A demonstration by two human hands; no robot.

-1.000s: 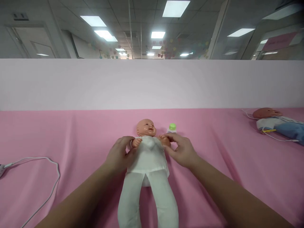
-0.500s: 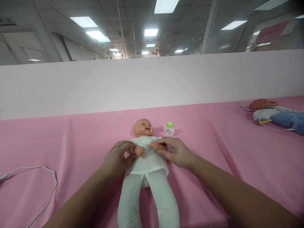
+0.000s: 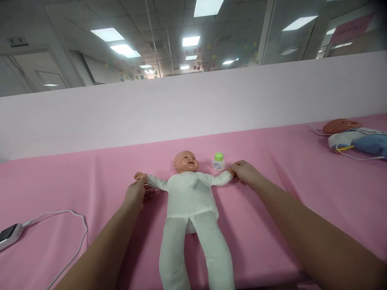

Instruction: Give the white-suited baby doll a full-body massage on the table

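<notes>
A baby doll (image 3: 192, 197) in a white top and trousers lies on its back on the pink sheet (image 3: 260, 241), both arms stretched out sideways. My left hand (image 3: 137, 193) grips the doll's arm at the wrist, at the left; the doll's small fist shows beyond my fingers. On the other side my right hand (image 3: 244, 172) is closed around the doll's other hand, which it mostly hides. A small clear bottle (image 3: 219, 162) with a green cap stands between the doll's head and my right hand.
A second doll (image 3: 341, 127) in white and blue clothing, with thin tubes, lies at the far right. At the left is a white handheld device (image 3: 11, 235) with a cable (image 3: 83, 225). A low white wall (image 3: 193, 108) with glass above runs along the back.
Both hands have moved apart, drawing the doll's arms from its chest out to the sides. The view has shifted slightly, bringing the white device into sight.
</notes>
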